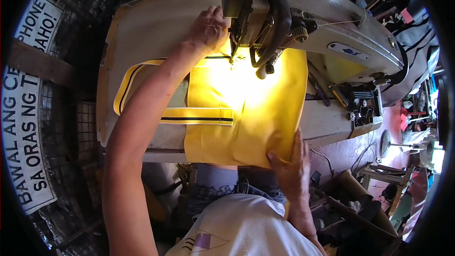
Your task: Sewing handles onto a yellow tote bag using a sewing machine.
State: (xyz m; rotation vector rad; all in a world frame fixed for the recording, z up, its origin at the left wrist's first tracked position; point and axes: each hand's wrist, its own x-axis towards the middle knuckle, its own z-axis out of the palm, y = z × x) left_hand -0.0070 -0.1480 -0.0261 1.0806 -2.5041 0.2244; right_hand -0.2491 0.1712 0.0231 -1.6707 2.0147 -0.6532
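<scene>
In the head view, a yellow cloth bag lies spread on the pale table of a sewing machine, its far edge under the needle, where a lamp glares on the cloth. A yellow strap with a dark stripe down its middle runs across the bag's left part and loops out to the left over the table. The bag lies flat; whether anything is inside it cannot be told.

The left hand reaches far forward, beside the machine's head, and rests palm down on the cloth just left of the needle. Its grip is loose, fingers curled onto the cloth rather than clamped around it. The right hand is at the near edge of the table, fingers spread flat on the bag's lower right corner, where the cloth hangs over the edge; this grip is wide, pressing and not pinching.

At lower right, beyond the table, stands an open box of odds and ends, too dim to name.
</scene>
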